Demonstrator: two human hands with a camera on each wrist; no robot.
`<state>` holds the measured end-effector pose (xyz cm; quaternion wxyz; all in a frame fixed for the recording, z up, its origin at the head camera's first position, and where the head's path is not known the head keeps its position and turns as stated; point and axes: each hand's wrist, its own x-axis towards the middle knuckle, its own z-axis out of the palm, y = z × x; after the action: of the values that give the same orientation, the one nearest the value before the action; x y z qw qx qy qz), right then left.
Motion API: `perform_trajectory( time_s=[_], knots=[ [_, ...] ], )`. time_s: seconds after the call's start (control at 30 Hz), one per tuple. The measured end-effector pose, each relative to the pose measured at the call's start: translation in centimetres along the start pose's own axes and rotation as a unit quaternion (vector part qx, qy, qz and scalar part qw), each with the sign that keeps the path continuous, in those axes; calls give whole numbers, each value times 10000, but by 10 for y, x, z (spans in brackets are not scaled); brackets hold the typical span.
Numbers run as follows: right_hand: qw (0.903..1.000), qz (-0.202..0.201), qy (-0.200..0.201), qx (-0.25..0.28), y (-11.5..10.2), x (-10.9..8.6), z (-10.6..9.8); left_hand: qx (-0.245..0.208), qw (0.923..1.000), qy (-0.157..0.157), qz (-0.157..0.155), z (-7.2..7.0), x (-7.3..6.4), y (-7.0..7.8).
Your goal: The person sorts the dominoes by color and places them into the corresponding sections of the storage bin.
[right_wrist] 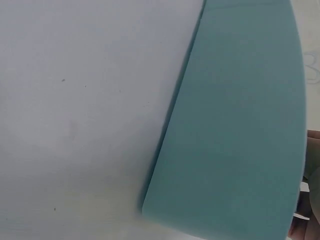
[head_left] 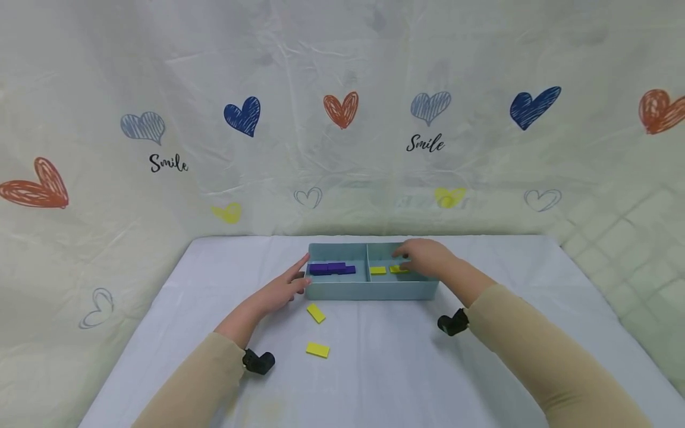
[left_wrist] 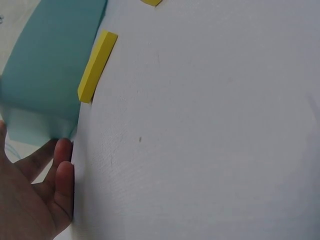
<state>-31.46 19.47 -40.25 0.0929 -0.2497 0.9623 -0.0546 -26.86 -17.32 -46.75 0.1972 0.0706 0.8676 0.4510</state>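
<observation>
A teal two-compartment box [head_left: 371,290] stands on the white-covered table. My left hand [head_left: 279,291] is at its left end, fingers spread and touching the end wall; the left wrist view shows those fingers [left_wrist: 64,187] beside the box's corner. My right hand [head_left: 428,257] reaches over the right compartment, thumb and index finger apart, just above a yellow block [head_left: 396,269]. Another yellow block [head_left: 377,270] lies to its left. Several purple blocks [head_left: 327,268] lie together in the left compartment. In the right wrist view the box wall [right_wrist: 235,120] hides most of that hand.
Two yellow blocks lie on the table before the box: one yellow block [head_left: 316,312] close to its front wall, another yellow block [head_left: 318,349] nearer me. A plastic curtain [head_left: 342,160] printed with hearts hangs behind the table.
</observation>
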Motion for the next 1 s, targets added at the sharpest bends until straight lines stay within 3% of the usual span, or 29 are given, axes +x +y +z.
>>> perform_trajectory(
  time_s=[0.53,0.8,1.0],
  knots=[
    [9951,167,604,770,-16,-35,-12,-87,9999,-69,33,0,-5,5],
    [9887,316,726,1273,-28,-52,-11,-54,10000,-32,38,0,-4,3],
    [9848,208,761,1546,-40,-64,-8,-53,10000,-39,48,0,-3,2]
  ],
)
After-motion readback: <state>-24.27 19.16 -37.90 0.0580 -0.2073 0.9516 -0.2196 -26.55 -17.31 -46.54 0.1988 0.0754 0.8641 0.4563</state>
